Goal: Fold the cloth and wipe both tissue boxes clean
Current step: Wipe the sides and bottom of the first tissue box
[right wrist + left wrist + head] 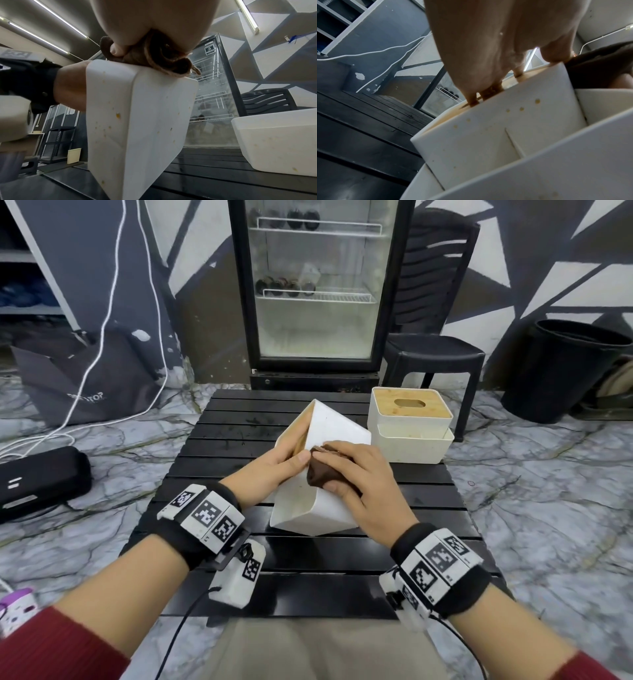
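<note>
I see slatted black table point(239, 419); fridge point(318, 285) at 12. Left hand point(270, 474) grips tilted box point(329, 422); right hand point(359, 474) clutches cloth point(318, 472).

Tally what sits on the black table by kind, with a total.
Tissue boxes: 2, one tipped in the hands, one upright behind it
Brown cloths: 1
Total: 3

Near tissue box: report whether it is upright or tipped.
Tipped: the near tissue box stands on one corner on the table, left hand steadying it.
</note>
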Demonstrator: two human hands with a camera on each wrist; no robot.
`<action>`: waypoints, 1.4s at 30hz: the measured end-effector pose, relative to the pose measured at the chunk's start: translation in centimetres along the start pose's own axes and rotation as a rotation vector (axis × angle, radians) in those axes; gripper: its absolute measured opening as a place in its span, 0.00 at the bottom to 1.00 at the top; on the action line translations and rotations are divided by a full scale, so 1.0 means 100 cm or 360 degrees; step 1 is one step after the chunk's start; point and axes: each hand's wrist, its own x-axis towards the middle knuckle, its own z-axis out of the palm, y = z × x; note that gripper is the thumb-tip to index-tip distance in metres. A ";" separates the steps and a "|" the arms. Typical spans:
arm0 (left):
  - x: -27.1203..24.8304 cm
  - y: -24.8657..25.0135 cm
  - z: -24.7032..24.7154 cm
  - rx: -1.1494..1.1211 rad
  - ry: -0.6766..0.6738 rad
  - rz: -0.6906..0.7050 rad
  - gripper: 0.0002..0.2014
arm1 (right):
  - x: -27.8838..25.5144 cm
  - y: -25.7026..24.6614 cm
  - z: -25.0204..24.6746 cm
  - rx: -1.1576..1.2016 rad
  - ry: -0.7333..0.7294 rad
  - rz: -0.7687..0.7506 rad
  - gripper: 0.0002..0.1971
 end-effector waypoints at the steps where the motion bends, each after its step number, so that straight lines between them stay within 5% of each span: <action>1: -0.001 -0.001 0.000 0.0005 -0.0006 0.0002 0.29 | 0.001 0.000 0.001 0.0009 0.0007 0.0012 0.18; 18: -0.004 -0.004 -0.001 0.0103 -0.0045 -0.0099 0.38 | 0.046 0.019 -0.001 -0.0021 0.0200 0.0206 0.19; 42: -0.020 -0.014 -0.011 -0.0055 0.0036 0.0022 0.37 | 0.035 0.058 -0.008 -0.0026 0.0066 0.0587 0.17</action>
